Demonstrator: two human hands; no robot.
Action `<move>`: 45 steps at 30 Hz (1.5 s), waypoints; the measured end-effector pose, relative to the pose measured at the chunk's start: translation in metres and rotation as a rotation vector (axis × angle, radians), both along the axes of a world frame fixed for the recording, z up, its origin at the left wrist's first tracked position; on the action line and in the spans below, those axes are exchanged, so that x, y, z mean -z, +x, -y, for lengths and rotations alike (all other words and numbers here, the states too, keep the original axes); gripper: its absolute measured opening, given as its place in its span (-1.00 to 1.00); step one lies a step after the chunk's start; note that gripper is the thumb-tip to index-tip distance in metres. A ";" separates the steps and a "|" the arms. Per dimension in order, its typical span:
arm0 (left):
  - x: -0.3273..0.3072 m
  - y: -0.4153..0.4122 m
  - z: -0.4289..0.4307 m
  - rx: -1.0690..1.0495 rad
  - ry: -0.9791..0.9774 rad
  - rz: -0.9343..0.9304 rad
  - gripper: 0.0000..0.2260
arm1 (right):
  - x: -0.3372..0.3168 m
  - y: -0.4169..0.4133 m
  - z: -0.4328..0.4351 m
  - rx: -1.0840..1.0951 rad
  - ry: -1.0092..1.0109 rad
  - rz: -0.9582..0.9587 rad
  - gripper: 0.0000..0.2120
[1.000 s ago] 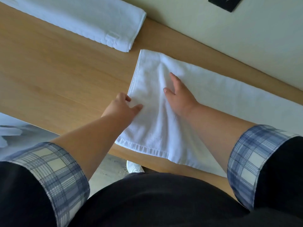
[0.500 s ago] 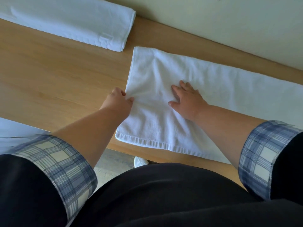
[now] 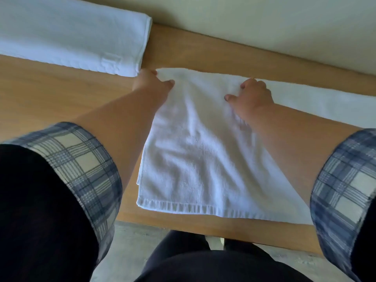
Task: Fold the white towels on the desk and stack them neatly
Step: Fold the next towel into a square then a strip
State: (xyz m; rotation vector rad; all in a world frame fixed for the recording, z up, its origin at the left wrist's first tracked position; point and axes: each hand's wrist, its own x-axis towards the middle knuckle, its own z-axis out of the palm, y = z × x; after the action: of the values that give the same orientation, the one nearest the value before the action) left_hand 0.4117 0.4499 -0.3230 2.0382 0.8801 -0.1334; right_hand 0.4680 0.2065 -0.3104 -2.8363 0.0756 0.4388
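Lying at the far left of the tabletop point(image 3: 50, 94), a folded towel point(image 3: 71, 35) sits near the back edge, its right end just beside the left hand point(image 3: 149, 83). That hand reaches over the wood to the far left corner of the spread towel point(image 3: 199, 159) and pinches it, thumb on top of the cloth, the fingers curled at the corner and mostly hidden. The spread towel lies flat but rumpled in the middle of the tabletop, its hemmed near edge running just inside the front edge, its length carrying on to the right beneath the right forearm. The right hand point(image 3: 253, 94) rests on the towel's far edge, apart from the left one; its fingers point(image 3: 254, 83) curl down over that edge and grip it, while the thumb stretches leftward on the cloth. Both forearms are bare, with rolled plaid sleeves point(image 3: 81, 159) at the elbows. A pale wall point(image 3: 264, 21) rises behind the tabletop's back edge.
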 end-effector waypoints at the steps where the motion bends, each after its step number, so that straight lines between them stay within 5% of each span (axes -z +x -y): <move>1: 0.001 0.004 -0.001 -0.035 -0.036 -0.007 -0.50 | 0.004 0.003 0.000 -0.005 0.000 -0.005 -0.57; 4: 0.000 0.011 -0.002 -0.126 -0.141 0.068 -0.73 | 0.007 0.006 0.004 -0.073 0.051 0.009 -0.77; 9: -0.013 0.024 -0.001 -0.173 -0.159 0.203 -0.89 | -0.012 0.017 0.006 -0.081 0.095 0.153 -0.76; 14: 0.003 0.025 -0.012 0.005 -0.030 0.114 -0.72 | -0.003 0.019 0.001 -0.134 0.001 0.040 -0.72; 19: 0.007 0.000 -0.011 0.061 -0.057 0.193 -0.33 | 0.010 -0.016 0.018 -0.211 0.113 0.165 -0.56; 23: 0.014 -0.027 -0.007 0.077 -0.014 0.072 -0.35 | 0.028 -0.043 0.034 -0.294 -0.006 0.050 -0.30; 29: 0.008 -0.033 -0.004 -0.045 -0.156 0.109 -0.42 | 0.025 -0.021 0.032 -0.261 0.038 0.246 -0.78; 32: 0.008 -0.043 -0.004 -0.004 -0.251 0.043 -0.61 | 0.017 -0.017 0.031 -0.224 0.069 0.240 -0.80; 36: -0.011 -0.036 -0.010 0.047 -0.023 0.093 -0.82 | 0.009 -0.008 0.035 -0.139 0.128 0.266 -0.76; 41: -0.018 -0.034 0.014 0.062 0.258 -0.066 -0.50 | 0.006 -0.026 0.051 -0.305 0.176 0.137 -0.72; 45: -0.023 -0.068 0.080 0.483 0.488 0.258 -0.43 | 0.006 -0.073 0.093 -0.156 0.179 0.167 -0.59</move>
State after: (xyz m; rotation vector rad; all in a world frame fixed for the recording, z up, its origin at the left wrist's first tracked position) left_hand 0.3436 0.3697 -0.2996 2.6231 0.2568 0.0911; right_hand 0.3950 0.1137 -0.3169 -2.6991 -0.2081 0.2254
